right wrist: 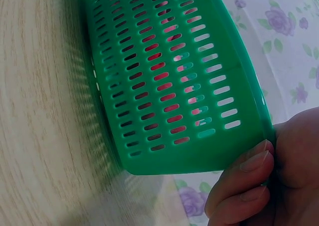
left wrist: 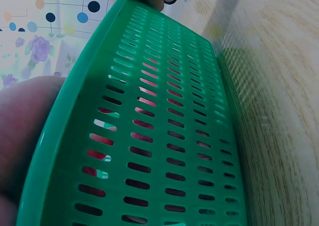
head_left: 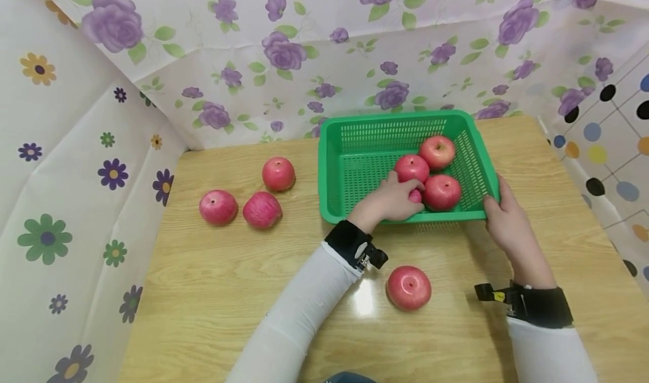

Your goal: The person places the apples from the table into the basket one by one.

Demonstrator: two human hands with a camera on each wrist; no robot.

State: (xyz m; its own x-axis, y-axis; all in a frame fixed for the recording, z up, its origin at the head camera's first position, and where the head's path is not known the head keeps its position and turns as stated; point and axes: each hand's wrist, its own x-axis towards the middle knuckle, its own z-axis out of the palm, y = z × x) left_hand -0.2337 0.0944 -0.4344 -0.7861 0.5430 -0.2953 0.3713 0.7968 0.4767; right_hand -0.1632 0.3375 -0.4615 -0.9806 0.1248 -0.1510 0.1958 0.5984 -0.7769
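A green plastic basket (head_left: 355, 163) with slotted walls stands on the table with several red apples inside, among them one at the back right (head_left: 438, 152) and one at the front right (head_left: 443, 192). My left hand (head_left: 390, 200) reaches over the front rim and holds a mostly hidden apple (head_left: 415, 196) low in the basket, beside the others. In the left wrist view the basket wall (left wrist: 164, 136) hides most of that hand's work. My right hand (head_left: 509, 219) grips the basket's front right corner; its fingers (right wrist: 244, 178) curl round the rim in the right wrist view.
Three apples lie on the wooden table left of the basket: a back one (head_left: 278, 173), a left one (head_left: 218, 207) and a streaked one (head_left: 262, 210). Another apple (head_left: 408, 288) sits in front of the basket, between my forearms. A flowered cloth (head_left: 284, 90) hangs behind.
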